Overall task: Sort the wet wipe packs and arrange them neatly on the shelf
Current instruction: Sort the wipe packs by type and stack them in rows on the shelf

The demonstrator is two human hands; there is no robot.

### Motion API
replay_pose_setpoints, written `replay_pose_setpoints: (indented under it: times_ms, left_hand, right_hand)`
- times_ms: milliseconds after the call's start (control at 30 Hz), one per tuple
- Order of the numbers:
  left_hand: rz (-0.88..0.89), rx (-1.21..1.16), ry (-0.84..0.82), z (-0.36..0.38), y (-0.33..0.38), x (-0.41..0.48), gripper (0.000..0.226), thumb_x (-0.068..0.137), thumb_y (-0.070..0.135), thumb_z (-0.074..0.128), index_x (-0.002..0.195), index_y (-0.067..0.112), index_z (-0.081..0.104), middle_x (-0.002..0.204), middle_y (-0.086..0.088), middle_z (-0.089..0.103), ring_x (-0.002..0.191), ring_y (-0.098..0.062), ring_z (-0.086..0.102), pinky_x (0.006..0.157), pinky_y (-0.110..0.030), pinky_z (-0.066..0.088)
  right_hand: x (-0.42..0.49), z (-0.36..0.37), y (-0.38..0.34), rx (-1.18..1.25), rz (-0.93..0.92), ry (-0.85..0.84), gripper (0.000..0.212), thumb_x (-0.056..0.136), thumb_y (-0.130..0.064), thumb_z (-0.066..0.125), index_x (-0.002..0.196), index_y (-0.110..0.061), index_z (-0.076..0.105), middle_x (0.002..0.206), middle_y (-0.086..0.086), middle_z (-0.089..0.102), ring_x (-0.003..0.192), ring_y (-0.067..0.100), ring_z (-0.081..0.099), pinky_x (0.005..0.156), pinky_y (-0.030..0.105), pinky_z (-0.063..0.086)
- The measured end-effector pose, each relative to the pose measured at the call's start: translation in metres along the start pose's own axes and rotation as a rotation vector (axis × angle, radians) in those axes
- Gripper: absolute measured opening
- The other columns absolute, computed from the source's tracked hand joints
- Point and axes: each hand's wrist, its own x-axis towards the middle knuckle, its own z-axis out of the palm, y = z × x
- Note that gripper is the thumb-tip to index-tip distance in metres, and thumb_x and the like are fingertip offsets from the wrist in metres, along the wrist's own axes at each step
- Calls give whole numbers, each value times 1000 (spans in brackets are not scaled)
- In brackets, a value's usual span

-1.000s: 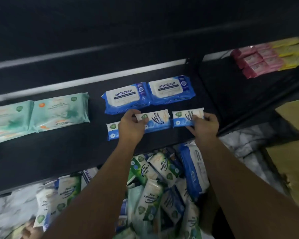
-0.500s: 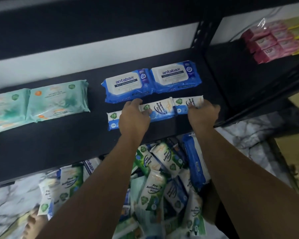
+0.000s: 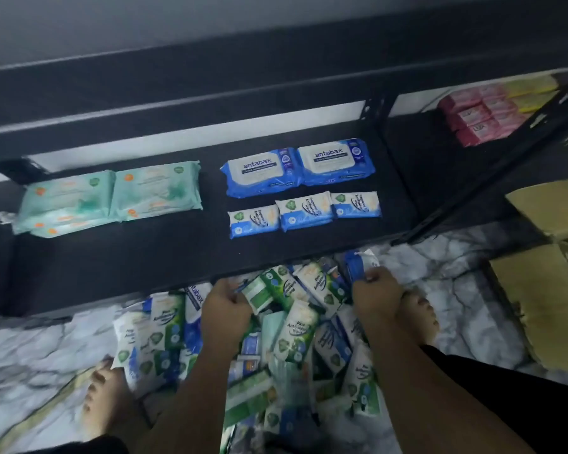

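On the black shelf (image 3: 164, 257) lie two large blue antabax packs (image 3: 297, 167), three small blue-and-white packs (image 3: 304, 212) in a row in front of them, and mint-green packs (image 3: 112, 196) at the left. Below the shelf edge a heap of mixed wipe packs (image 3: 295, 335) lies on the floor. My left hand (image 3: 225, 311) is down in the heap, fingers closed on a green-and-white pack (image 3: 258, 291). My right hand (image 3: 376, 294) grips a blue pack (image 3: 358, 267) at the heap's far right.
Pink and yellow packs (image 3: 486, 116) sit on the neighbouring shelf at the right. A black shelf post (image 3: 492, 178) slants down the right. Cardboard boxes (image 3: 551, 276) stand on the marble floor (image 3: 30, 355) at the right. My bare feet flank the heap.
Both hands have left the row of small blue packs on the shelf and dropped to the heap on the floor, each closing on a pack there. The row now lies straight.
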Motion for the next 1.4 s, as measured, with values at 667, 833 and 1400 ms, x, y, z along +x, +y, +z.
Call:
replay_pose_setpoints:
  times_ms: [667, 833, 1400]
  left_hand:
    - [-152, 373, -174, -10, -92, -94, 71, 66, 84, 61, 91, 17, 69, 86, -5, 70, 91, -30, 68, 74, -34, 55]
    - [-129, 467, -179, -3, -87, -89, 69, 67, 77, 67, 106, 20, 69, 99, -3, 72, 93, -28, 69, 86, -41, 56]
    - [17, 16, -241, -49, -44, -114, 50, 83, 46, 74, 110, 5, 65, 100, -15, 67, 93, -32, 66, 61, -32, 43]
  right_hand:
    - [-105, 28, 81, -761, -139, -393, 72, 87, -32, 70, 150, -19, 36, 149, 11, 38, 134, 40, 36, 104, 52, 41]
    - [-105, 31, 76, -771, -190, -334, 62, 82, -38, 73, 136, -13, 53, 134, 12, 52, 125, 37, 48, 98, 48, 46]
    - [-138, -45, 30, -233, 253, -399, 54, 79, -31, 78, 122, -4, 61, 123, 14, 64, 105, 33, 63, 82, 36, 54]
